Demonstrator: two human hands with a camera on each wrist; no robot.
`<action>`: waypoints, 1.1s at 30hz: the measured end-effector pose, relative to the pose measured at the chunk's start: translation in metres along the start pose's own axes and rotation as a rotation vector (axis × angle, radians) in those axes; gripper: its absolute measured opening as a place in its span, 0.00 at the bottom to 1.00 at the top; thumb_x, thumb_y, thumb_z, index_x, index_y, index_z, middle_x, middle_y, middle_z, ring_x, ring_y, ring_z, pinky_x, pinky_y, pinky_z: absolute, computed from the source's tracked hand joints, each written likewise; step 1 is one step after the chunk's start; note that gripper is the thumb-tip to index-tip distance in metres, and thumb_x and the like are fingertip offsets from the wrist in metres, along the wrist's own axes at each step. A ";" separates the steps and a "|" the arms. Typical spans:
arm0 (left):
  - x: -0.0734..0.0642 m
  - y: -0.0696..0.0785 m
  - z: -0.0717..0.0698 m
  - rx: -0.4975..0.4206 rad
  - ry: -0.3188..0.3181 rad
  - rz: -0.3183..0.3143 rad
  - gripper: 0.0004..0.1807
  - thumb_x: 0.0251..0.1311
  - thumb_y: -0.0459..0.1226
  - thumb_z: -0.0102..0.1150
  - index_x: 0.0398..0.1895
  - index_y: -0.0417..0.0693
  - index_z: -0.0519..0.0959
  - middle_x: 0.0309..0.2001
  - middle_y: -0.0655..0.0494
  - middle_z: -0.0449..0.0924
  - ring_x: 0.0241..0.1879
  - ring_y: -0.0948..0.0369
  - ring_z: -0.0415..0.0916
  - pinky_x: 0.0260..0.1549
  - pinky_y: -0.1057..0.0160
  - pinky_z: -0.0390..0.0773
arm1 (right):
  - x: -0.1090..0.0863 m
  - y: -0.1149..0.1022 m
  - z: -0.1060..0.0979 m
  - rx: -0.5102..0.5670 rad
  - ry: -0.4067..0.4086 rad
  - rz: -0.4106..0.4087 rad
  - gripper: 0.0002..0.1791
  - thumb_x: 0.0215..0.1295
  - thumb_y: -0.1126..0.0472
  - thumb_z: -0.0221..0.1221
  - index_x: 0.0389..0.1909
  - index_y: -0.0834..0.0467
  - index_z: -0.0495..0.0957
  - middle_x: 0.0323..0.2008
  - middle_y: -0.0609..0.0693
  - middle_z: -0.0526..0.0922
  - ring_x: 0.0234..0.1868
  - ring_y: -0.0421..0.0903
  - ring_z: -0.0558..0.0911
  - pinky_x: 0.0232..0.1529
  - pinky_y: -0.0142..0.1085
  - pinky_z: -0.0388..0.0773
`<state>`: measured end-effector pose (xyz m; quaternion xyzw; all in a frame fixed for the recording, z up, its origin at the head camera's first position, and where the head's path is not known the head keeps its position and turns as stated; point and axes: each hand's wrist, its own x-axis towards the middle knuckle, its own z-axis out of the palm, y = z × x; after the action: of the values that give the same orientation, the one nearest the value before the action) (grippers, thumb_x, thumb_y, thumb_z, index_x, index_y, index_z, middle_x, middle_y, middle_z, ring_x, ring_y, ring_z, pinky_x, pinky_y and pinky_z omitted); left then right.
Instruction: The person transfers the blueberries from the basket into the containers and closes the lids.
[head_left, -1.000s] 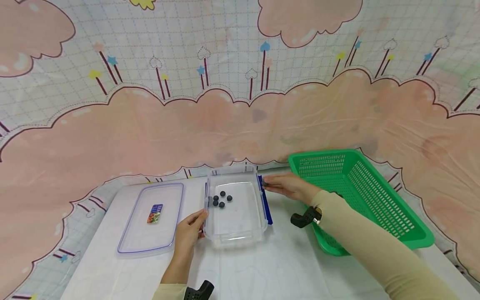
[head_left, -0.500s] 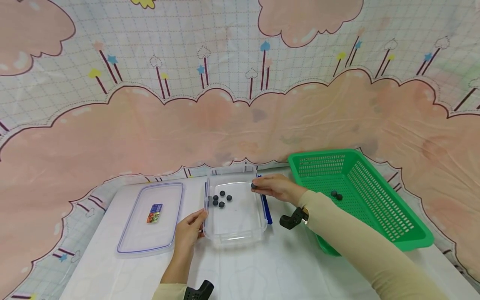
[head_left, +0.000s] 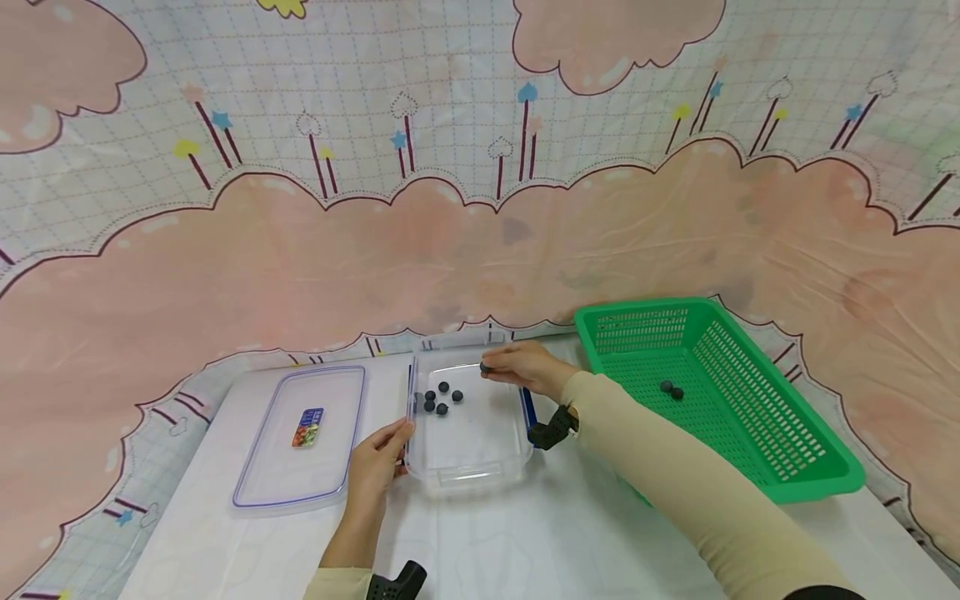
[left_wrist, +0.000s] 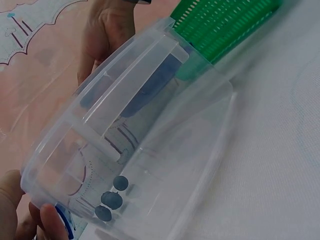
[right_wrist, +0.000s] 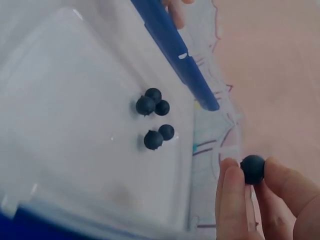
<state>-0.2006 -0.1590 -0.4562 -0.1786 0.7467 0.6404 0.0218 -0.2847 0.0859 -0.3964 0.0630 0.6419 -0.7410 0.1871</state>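
Observation:
My right hand (head_left: 528,367) pinches one blueberry (right_wrist: 252,169) between thumb and fingertips, above the far part of a clear plastic container (head_left: 476,450). Several blueberries (head_left: 442,409) lie in a loose group on the container's floor, toward its left wall. With thumb and fingers my left hand (head_left: 381,458) grips the container's left rim; in the left wrist view its fingertips (left_wrist: 51,220) show at the container's lower corner. A blue locking flap (right_wrist: 175,55) hangs out along the container's side in the right wrist view.
A clear lid (head_left: 258,467) with a blue seal and a colourful label (head_left: 308,427) lies flat at the left. On the right stands a green perforated basket (head_left: 780,367) holding two blueberries (head_left: 667,387). A patterned cloth (head_left: 420,258) rises behind the white table (head_left: 480,550).
My right hand has moved left with the blueberry, from beside the container's right edge to above its inside. The two blueberries in the basket came into view. My left hand has stayed put.

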 end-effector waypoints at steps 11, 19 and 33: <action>-0.003 -0.003 0.001 -0.005 0.006 0.014 0.25 0.60 0.46 0.68 0.56 0.42 0.81 0.26 0.60 0.73 0.29 0.65 0.68 0.21 0.71 0.77 | 0.009 0.004 0.021 0.009 0.130 0.001 0.19 0.65 0.74 0.59 0.56 0.75 0.75 0.46 0.63 0.82 0.44 0.51 0.85 0.51 0.36 0.81; -0.005 -0.005 0.001 -0.016 0.007 0.021 0.25 0.60 0.45 0.68 0.57 0.41 0.81 0.26 0.61 0.74 0.29 0.65 0.68 0.21 0.71 0.77 | 0.015 0.012 0.038 -0.080 0.165 -0.022 0.16 0.65 0.73 0.59 0.53 0.75 0.77 0.49 0.66 0.83 0.37 0.45 0.84 0.50 0.36 0.82; -0.002 -0.002 0.001 -0.024 0.002 0.016 0.23 0.61 0.42 0.66 0.57 0.40 0.80 0.25 0.61 0.72 0.28 0.66 0.68 0.20 0.72 0.76 | 0.022 0.034 0.051 -0.234 0.179 0.027 0.12 0.64 0.68 0.63 0.46 0.69 0.82 0.46 0.60 0.85 0.37 0.43 0.85 0.44 0.31 0.83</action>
<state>-0.1982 -0.1577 -0.4580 -0.1735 0.7404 0.6492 0.0140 -0.2854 0.0287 -0.4263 0.1151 0.7369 -0.6501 0.1451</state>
